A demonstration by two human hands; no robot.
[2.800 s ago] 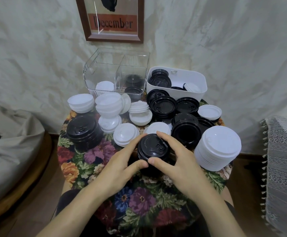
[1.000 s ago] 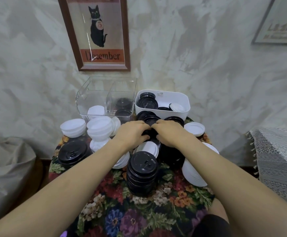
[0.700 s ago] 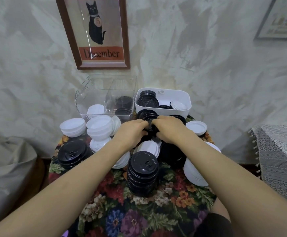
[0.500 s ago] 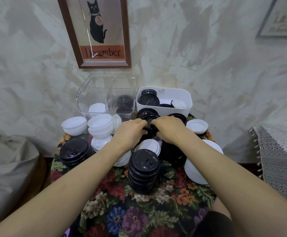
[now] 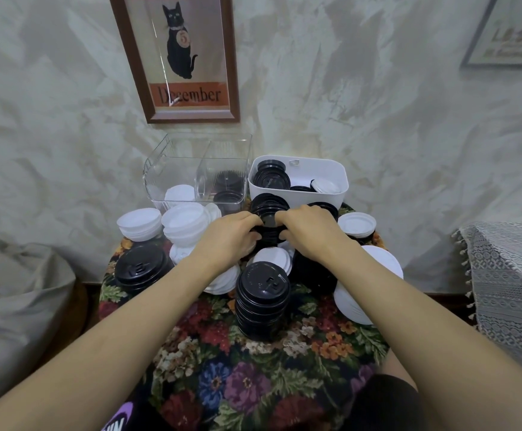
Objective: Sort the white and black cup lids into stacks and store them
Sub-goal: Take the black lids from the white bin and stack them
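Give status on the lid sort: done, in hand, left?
Done: white stacks and a tall black stack stand sorted on the table; few lids sit in the clear bin and white bin. In hand: left hand and right hand grip black lids beside the white bin. Left: storing nearly everything.

We read the tall black lid stack (image 5: 262,293) as smooth plastic with a soft sheen, light catching on its ribbed rims. Under it, the floral cloth (image 5: 253,384) is woven and matt. Just behind the stack, the black lids (image 5: 269,220) gripped by the left hand (image 5: 228,236) and right hand (image 5: 307,231) show the same semi-gloss plastic. Left of the stack, the white lids (image 5: 139,223) look matt plastic. Further behind it, the clear bin (image 5: 172,175) is glossy transparent plastic and the white tub (image 5: 297,197) is smooth matt plastic. Above, the picture frame (image 5: 191,116) is brown wood around glaring glass, and the wall (image 5: 377,119) looks like rough plaster. Right of the stack hangs a lace cloth (image 5: 508,275).
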